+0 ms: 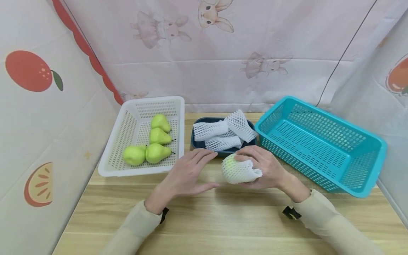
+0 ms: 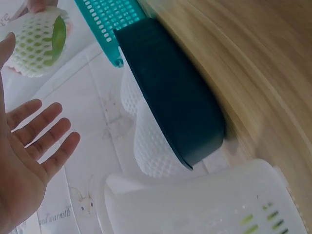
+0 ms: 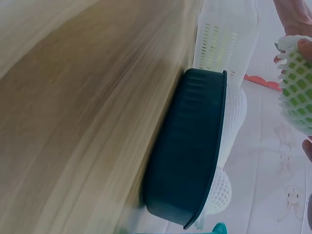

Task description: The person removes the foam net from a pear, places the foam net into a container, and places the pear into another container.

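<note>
My right hand [image 1: 266, 168] grips a green pear [image 1: 230, 163] wrapped in a white foam net sleeve [image 1: 240, 173], above the table in front of the dark tray. In the left wrist view the bare green side of the pear [image 2: 59, 39] shows past the net. To the left of it my left hand [image 1: 188, 173] is held with fingers extended and thumb apart, touching nothing. The left wrist view shows that hand [image 2: 29, 161] with its palm bare. More foam net sleeves [image 1: 220, 136] lie in the dark blue tray [image 1: 226, 153] behind the hands.
At the left stands a white basket [image 1: 109, 166] with several green pears [image 1: 158, 153] in it. A turquoise basket [image 1: 318, 170] sits at the right, angled, close to the tray. Printed curtains [image 1: 204, 81] enclose the wooden table [image 1: 223, 226] at the back and sides.
</note>
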A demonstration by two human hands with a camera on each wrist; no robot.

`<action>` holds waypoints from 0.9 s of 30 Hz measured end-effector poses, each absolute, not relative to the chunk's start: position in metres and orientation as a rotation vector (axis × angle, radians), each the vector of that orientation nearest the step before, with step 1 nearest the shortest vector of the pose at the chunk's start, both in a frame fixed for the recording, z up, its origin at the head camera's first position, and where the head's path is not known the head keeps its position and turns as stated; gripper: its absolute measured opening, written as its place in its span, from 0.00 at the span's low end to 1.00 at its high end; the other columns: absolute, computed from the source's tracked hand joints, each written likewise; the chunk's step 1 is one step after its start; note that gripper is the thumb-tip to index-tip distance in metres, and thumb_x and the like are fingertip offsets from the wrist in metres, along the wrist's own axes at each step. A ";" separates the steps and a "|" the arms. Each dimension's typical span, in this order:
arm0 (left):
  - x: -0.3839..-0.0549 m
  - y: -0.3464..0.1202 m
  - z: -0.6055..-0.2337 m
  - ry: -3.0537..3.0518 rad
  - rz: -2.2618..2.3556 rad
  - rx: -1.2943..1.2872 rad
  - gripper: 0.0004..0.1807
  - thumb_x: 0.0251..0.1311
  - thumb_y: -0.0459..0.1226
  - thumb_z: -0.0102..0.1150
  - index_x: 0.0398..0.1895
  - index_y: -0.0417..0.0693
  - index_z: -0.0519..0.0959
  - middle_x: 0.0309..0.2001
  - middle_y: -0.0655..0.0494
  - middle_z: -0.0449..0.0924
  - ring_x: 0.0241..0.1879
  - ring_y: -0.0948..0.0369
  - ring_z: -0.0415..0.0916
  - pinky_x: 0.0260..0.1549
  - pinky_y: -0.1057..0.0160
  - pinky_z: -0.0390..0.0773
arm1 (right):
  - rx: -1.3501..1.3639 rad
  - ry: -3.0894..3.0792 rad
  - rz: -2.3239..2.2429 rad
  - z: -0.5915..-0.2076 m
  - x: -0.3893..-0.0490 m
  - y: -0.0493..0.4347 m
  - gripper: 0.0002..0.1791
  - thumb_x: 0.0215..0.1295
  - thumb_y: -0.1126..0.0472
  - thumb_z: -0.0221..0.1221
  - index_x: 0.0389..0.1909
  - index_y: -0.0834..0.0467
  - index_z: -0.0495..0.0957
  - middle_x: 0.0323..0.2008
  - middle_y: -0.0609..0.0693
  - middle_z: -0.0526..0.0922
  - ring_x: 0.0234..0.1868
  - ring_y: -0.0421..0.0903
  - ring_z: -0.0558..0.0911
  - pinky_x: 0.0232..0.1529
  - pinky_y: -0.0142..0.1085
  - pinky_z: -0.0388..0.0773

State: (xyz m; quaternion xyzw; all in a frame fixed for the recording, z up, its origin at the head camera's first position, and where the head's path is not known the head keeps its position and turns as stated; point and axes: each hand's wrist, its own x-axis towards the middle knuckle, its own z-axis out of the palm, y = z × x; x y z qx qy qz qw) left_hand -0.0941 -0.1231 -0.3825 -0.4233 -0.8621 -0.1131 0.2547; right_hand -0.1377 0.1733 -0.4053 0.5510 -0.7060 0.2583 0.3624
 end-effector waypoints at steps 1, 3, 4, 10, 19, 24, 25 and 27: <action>-0.095 -0.121 -0.382 -2.337 -0.316 -1.158 0.51 0.47 0.67 0.75 0.67 0.42 0.77 0.61 0.48 0.83 0.61 0.53 0.81 0.63 0.56 0.83 | 1.422 -1.812 0.659 -0.405 -0.138 0.172 0.39 0.55 0.33 0.69 0.53 0.63 0.82 0.50 0.58 0.86 0.49 0.53 0.86 0.51 0.44 0.84; -0.096 -0.118 -0.382 -2.335 -0.335 -1.177 0.51 0.47 0.67 0.76 0.67 0.42 0.77 0.61 0.48 0.83 0.61 0.53 0.81 0.62 0.56 0.83 | 1.429 -1.797 0.648 -0.405 -0.138 0.168 0.38 0.57 0.33 0.68 0.52 0.63 0.82 0.50 0.58 0.86 0.48 0.53 0.86 0.49 0.45 0.85; -0.097 -0.116 -0.382 -2.337 -0.345 -1.185 0.51 0.47 0.66 0.76 0.68 0.42 0.76 0.61 0.48 0.83 0.62 0.53 0.81 0.63 0.56 0.83 | 1.432 -1.791 0.639 -0.405 -0.138 0.166 0.38 0.57 0.33 0.67 0.52 0.63 0.82 0.50 0.58 0.86 0.48 0.53 0.86 0.49 0.45 0.85; -0.099 -0.110 -0.384 -2.359 -0.387 -1.217 0.51 0.48 0.65 0.77 0.68 0.42 0.76 0.62 0.49 0.82 0.61 0.55 0.80 0.63 0.58 0.83 | 1.448 -1.749 0.610 -0.405 -0.137 0.158 0.38 0.57 0.32 0.67 0.51 0.63 0.81 0.49 0.58 0.86 0.47 0.53 0.86 0.47 0.45 0.86; -0.099 -0.106 -0.386 -2.364 -0.371 -1.235 0.50 0.47 0.67 0.76 0.66 0.43 0.77 0.59 0.52 0.84 0.58 0.58 0.82 0.60 0.63 0.84 | 1.459 -1.712 0.601 -0.403 -0.136 0.152 0.41 0.51 0.33 0.72 0.52 0.64 0.81 0.49 0.59 0.86 0.47 0.53 0.86 0.49 0.44 0.86; -0.099 -0.104 -0.385 -2.366 -0.394 -1.247 0.50 0.47 0.67 0.76 0.66 0.43 0.76 0.58 0.53 0.84 0.56 0.59 0.81 0.58 0.64 0.84 | 1.460 -1.702 0.599 -0.404 -0.136 0.149 0.40 0.53 0.33 0.71 0.51 0.63 0.81 0.49 0.58 0.87 0.47 0.53 0.86 0.49 0.44 0.86; -0.098 -0.103 -0.385 -2.370 -0.409 -1.247 0.50 0.47 0.66 0.76 0.66 0.44 0.76 0.57 0.54 0.84 0.55 0.60 0.81 0.57 0.65 0.84 | 1.457 -1.704 0.592 -0.404 -0.136 0.149 0.39 0.55 0.32 0.69 0.51 0.63 0.82 0.49 0.58 0.87 0.47 0.52 0.86 0.49 0.44 0.86; -0.098 -0.102 -0.385 -2.377 -0.434 -1.237 0.49 0.46 0.65 0.77 0.65 0.45 0.75 0.55 0.55 0.84 0.52 0.61 0.81 0.53 0.66 0.85 | 1.456 -1.704 0.582 -0.405 -0.136 0.149 0.39 0.57 0.32 0.67 0.52 0.63 0.82 0.49 0.58 0.87 0.48 0.52 0.86 0.49 0.44 0.86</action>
